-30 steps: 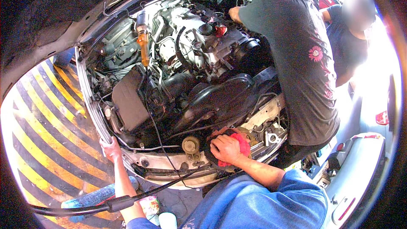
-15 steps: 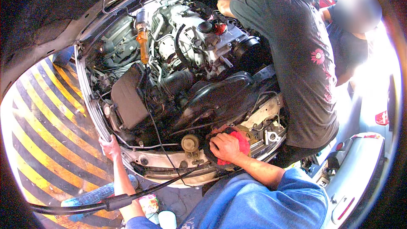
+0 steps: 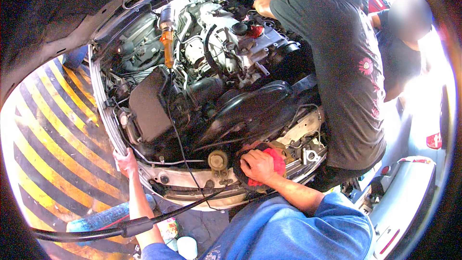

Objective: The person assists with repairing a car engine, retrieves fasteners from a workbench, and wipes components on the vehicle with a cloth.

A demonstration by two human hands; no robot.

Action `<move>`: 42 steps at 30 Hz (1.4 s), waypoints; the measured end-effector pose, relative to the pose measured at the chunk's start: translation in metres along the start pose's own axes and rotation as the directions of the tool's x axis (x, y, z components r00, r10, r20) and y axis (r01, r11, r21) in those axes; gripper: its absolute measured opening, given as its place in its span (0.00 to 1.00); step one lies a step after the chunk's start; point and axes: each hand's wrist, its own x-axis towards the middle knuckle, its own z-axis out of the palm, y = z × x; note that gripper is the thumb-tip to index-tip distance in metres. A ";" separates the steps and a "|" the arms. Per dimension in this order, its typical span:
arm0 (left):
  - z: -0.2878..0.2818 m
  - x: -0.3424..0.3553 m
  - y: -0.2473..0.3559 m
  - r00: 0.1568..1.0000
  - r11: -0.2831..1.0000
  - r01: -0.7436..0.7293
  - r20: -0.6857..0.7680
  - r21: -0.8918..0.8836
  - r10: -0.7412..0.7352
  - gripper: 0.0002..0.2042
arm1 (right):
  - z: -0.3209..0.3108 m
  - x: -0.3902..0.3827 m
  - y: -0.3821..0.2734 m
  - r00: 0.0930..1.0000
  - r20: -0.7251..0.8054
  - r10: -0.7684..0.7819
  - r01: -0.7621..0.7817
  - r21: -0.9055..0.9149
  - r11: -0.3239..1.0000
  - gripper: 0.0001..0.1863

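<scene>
My left hand (image 3: 127, 162) is wrapped round the silver fender edge (image 3: 104, 101) of the car, at the left front corner of the engine bay. My right hand (image 3: 259, 167) rests with curled fingers on a red cloth (image 3: 276, 163), bunched over the front crossmember, with dark and brownish material beside it. What lies under the cloth is hidden. Just left of this hand is a round tan horn (image 3: 218, 161). Farther in are the black air filter box (image 3: 149, 106) and the engine (image 3: 231, 50).
A person in a dark shirt (image 3: 344, 67) leans over the bay's right side, reaching in; another person (image 3: 399, 62) stands behind. An orange work lamp (image 3: 167, 48) hangs from the raised hood (image 3: 43, 24), its cord crossing the bay. A black hose-like bar (image 3: 139, 226) crosses my left forearm.
The view has shifted slightly. Both my hands keep their places, the left on the fender edge and the right on the red cloth.
</scene>
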 end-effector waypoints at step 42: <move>-0.007 -0.004 0.009 1.000 0.999 0.016 -0.002 0.036 -0.016 0.28 | 0.003 0.000 0.002 0.999 -0.050 -0.020 0.020 -0.008 1.000 0.07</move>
